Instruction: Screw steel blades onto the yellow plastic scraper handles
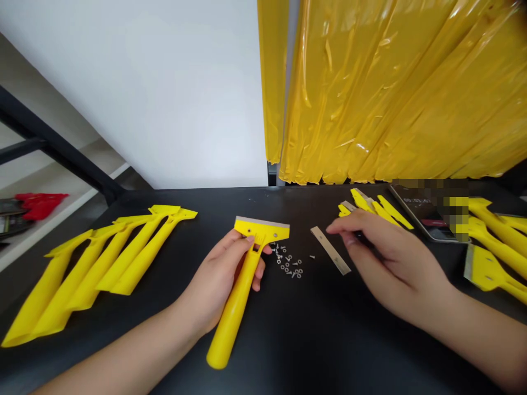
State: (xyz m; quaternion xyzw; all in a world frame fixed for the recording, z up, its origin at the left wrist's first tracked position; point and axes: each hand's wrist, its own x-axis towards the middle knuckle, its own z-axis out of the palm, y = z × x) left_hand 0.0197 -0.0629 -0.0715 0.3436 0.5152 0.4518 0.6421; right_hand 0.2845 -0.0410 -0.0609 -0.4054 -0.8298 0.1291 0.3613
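My left hand (222,269) is closed around the neck of a yellow scraper (233,307), its thumb on the front of the head. A thin metal edge runs along the head's top, and a screw shows at each side. My right hand (391,263) hovers to the right with index finger and thumb slightly apart and nothing visible between them. Close to its index fingertip a flat metal blade (330,250) lies slanted on the table. Small screws and nuts (288,266) are scattered between the scraper and the blade.
Several yellow scraper handles (123,236) lie in a row at the left. Yellow strips (391,211) with metal blades are behind my right hand. A phone (428,219) and more yellow scrapers (489,269) lie at the right. Yellow plastic sheeting (391,93) hangs behind the black table (164,351).
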